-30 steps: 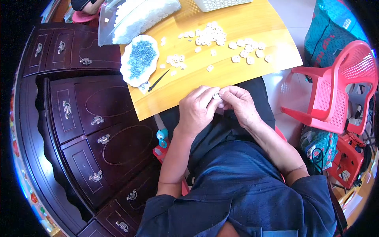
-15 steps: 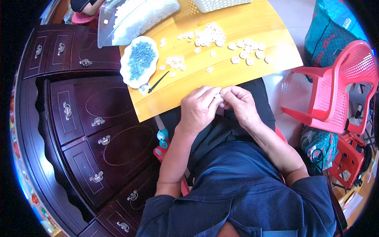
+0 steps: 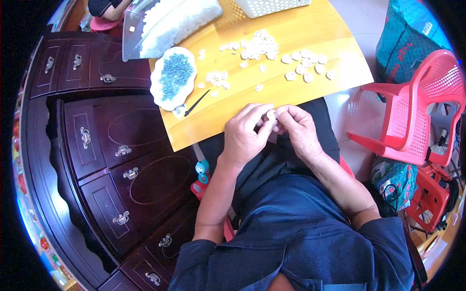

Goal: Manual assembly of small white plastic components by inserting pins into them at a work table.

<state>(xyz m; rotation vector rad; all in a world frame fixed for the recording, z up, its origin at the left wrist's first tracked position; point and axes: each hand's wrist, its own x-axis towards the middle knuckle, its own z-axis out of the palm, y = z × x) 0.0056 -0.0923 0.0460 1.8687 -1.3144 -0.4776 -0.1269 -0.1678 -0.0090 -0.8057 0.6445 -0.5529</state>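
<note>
Above my lap, just off the near table edge, both hands meet fingertip to fingertip. My left hand (image 3: 245, 132) is closed, pinching a small white plastic piece (image 3: 271, 116) between thumb and forefinger. My right hand (image 3: 302, 132) is closed on the same piece from the other side; its curled fingers are partly hidden. Beyond them on the yellow wooden table (image 3: 228, 109) lie similar small white pieces in a dense pile (image 3: 259, 46), a group of rounder ones (image 3: 307, 63) to the right and a smaller cluster (image 3: 217, 77) to the left.
A white scalloped dish (image 3: 156, 82) of small bluish metal screws or pins sits at the table's left edge, a black pointed tool (image 3: 197, 103) beside it. Behind stand a clear bin (image 3: 132, 36) of white parts and a white basket (image 3: 272, 7). Dark drawers (image 3: 97, 145) flank the left, a pink chair (image 3: 400, 111) the right.
The white piece has been turned between my fingertips and more of its face shows. My left fingers have shifted slightly around it. The whole view has moved a little.
</note>
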